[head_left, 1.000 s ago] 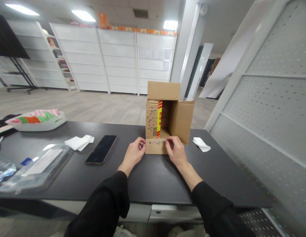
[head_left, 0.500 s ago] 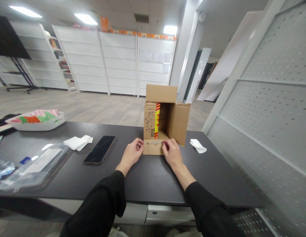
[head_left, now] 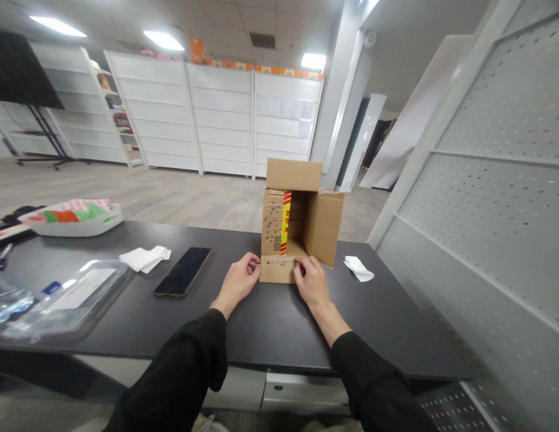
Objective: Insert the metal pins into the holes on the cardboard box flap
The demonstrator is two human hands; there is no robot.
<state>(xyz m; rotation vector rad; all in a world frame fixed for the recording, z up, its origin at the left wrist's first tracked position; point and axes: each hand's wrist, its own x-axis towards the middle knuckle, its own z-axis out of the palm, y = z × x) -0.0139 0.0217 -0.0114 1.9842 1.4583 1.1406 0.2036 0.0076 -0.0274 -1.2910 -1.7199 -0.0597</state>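
Observation:
A cardboard box [head_left: 324,231] lies on its side with its opening facing me and its flaps folded out. Yellow-and-red tape [head_left: 285,222] runs down its left flap, among several small grey round spots. The lower flap [head_left: 277,275] reaches down toward me and carries a row of small shiny pieces along its upper part. At that flap's left edge, my left hand [head_left: 241,277] is closed with curled fingers on the cardboard. My right hand [head_left: 311,279] pinches at the right end of the row; whatever sits between its fingertips is hidden.
On the dark table [head_left: 279,336] a phone [head_left: 184,272] and a folded tissue [head_left: 145,259] lie to the left. Further left are a clear plastic case [head_left: 76,297] and a white basket [head_left: 74,223]. Another tissue [head_left: 359,268] lies right of the box. A perforated panel [head_left: 481,240] borders the right side.
The view has shifted slightly. My right hand has moved a little left along the lower flap, still pinching. My left hand stays at the flap's left edge.

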